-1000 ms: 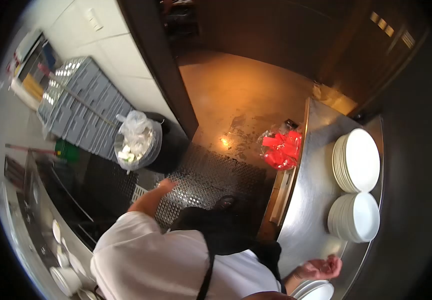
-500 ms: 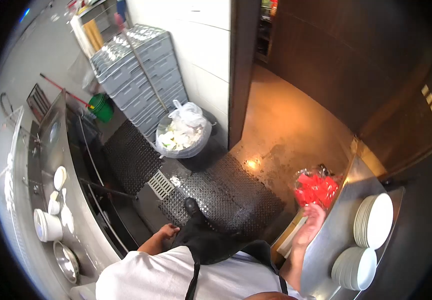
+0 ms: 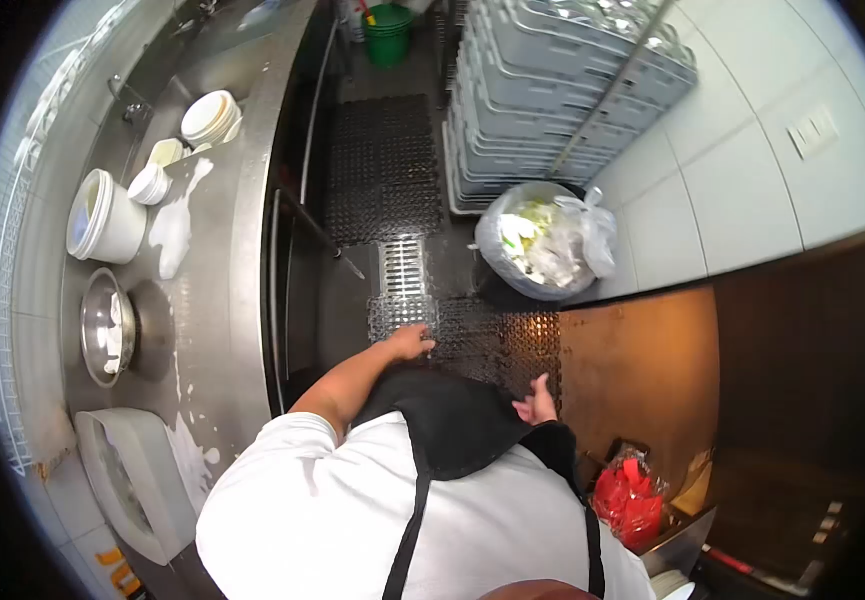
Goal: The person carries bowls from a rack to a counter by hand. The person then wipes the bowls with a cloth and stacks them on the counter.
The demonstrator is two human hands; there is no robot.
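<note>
My left hand (image 3: pixel 410 342) reaches forward over the dark floor mat (image 3: pixel 382 165), fingers partly stretched and apart, with nothing visible in it. In front of my black apron (image 3: pixel 462 420), my right hand (image 3: pixel 540 400) is also empty, its thumb raised and fingers spread. Ahead of both hands stands a bin lined with a clear bag (image 3: pixel 492 245), full of food scraps and crumpled plastic. A white floor drain grate (image 3: pixel 402 268) lies just beyond my left hand. Neither hand touches any of these things.
Along the left runs a steel counter (image 3: pixel 237 230) holding a white bucket (image 3: pixel 117 220), a steel bowl (image 3: pixel 122 330) and a white tub (image 3: pixel 167 490). Stacked grey crates (image 3: pixel 522 110) rise behind the bin. A green bucket (image 3: pixel 387 40) stands far ahead; red bags (image 3: pixel 627 505) sit at lower right.
My body and view have turned left, toward the sink counter. My right hand has come away from the plate counter and red bags to the front of my apron. My left hand has stretched forward.
</note>
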